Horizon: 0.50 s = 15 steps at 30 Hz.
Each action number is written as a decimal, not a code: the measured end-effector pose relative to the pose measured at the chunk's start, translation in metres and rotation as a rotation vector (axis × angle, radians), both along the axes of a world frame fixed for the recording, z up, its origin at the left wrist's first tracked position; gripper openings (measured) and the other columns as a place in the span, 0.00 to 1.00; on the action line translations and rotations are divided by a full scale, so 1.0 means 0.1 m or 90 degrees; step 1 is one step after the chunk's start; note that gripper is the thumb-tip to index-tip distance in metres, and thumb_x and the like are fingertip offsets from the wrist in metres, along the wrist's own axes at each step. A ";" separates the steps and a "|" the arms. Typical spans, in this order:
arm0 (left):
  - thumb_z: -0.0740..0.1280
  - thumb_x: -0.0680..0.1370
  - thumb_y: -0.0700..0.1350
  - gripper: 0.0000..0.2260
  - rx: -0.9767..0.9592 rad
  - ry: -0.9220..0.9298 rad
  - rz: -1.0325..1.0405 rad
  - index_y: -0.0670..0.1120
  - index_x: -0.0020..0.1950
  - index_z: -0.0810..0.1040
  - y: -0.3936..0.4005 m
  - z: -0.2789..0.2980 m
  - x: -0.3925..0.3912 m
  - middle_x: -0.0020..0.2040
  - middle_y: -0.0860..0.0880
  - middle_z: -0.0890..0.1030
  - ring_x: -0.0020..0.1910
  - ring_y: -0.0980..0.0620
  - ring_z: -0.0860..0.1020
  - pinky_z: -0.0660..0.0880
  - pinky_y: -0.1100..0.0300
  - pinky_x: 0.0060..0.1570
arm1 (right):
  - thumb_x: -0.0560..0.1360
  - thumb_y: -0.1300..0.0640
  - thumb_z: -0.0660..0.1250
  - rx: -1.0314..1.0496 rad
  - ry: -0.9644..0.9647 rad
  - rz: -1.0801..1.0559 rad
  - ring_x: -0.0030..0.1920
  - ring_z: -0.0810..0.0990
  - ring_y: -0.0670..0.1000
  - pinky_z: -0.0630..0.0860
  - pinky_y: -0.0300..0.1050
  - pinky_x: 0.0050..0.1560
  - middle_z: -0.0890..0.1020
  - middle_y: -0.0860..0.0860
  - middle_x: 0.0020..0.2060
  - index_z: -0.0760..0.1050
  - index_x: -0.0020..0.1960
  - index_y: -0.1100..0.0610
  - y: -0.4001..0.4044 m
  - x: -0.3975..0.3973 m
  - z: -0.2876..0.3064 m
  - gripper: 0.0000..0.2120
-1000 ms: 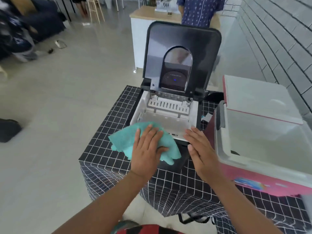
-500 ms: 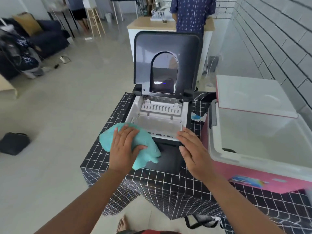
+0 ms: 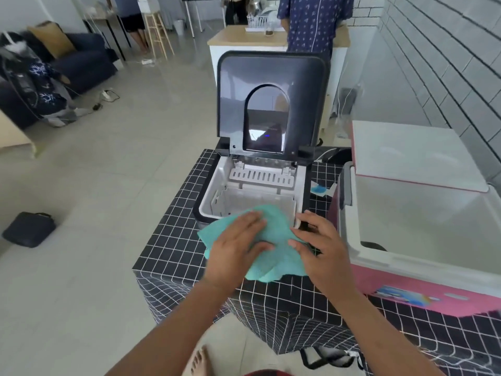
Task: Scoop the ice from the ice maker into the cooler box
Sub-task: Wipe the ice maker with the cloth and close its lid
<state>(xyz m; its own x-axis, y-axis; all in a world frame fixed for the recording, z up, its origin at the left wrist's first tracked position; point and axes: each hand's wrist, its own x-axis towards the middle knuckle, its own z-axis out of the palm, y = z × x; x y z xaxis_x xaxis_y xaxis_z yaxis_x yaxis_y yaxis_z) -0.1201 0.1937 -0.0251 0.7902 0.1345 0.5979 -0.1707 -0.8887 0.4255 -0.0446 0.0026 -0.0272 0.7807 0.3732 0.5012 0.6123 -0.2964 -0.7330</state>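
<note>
The black ice maker (image 3: 211, 196) stands on a black grid-patterned table (image 3: 173, 240), its lid (image 3: 271, 77) raised upright. The white basket inside shows no ice that I can make out. A teal cloth (image 3: 273, 217) lies over the machine's front edge. My left hand (image 3: 238, 248) presses flat on the cloth. My right hand (image 3: 322, 248) rests on the cloth's right side and the machine's front right corner, fingers spread. To the right is the pink cooler box (image 3: 349, 234), lid (image 3: 406, 153) open, with a small dark object at its near inner wall.
A small blue-and-white item (image 3: 320, 189) lies between the ice maker and the cooler. A person (image 3: 311, 20) stands at a white counter behind the table. A black bag (image 3: 28, 229) sits on the tiled floor to the left. A grey brick wall runs along the right.
My left hand has slid the cloth rightward along the ice maker's front edge. My right hand has moved from the machine's front onto the cloth's right side.
</note>
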 end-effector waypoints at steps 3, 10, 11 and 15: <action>0.72 0.71 0.56 0.23 0.086 0.067 0.035 0.42 0.59 0.83 0.44 0.14 -0.06 0.61 0.45 0.81 0.63 0.47 0.77 0.67 0.44 0.69 | 0.69 0.62 0.75 -0.011 0.024 -0.016 0.59 0.75 0.45 0.73 0.37 0.59 0.77 0.41 0.55 0.84 0.50 0.53 -0.07 0.05 0.08 0.11; 0.75 0.72 0.52 0.18 0.118 0.061 -0.069 0.42 0.56 0.84 0.00 0.11 0.14 0.55 0.46 0.84 0.56 0.48 0.82 0.75 0.44 0.61 | 0.72 0.62 0.72 0.008 0.120 -0.313 0.58 0.70 0.49 0.68 0.37 0.60 0.75 0.46 0.55 0.82 0.53 0.52 -0.10 0.12 0.26 0.11; 0.76 0.71 0.52 0.18 0.100 0.054 -0.068 0.42 0.55 0.84 -0.09 0.11 0.18 0.54 0.46 0.84 0.55 0.48 0.82 0.76 0.44 0.60 | 0.73 0.61 0.70 -0.005 0.083 -0.332 0.59 0.69 0.50 0.68 0.41 0.61 0.74 0.48 0.57 0.81 0.56 0.52 -0.06 0.06 0.28 0.13; 0.76 0.68 0.48 0.18 0.029 0.043 -0.112 0.40 0.54 0.84 -0.20 0.14 0.23 0.53 0.45 0.85 0.51 0.48 0.83 0.79 0.48 0.54 | 0.78 0.52 0.63 -0.016 0.095 -0.178 0.67 0.68 0.45 0.65 0.44 0.68 0.73 0.46 0.66 0.77 0.64 0.52 0.16 -0.30 0.17 0.16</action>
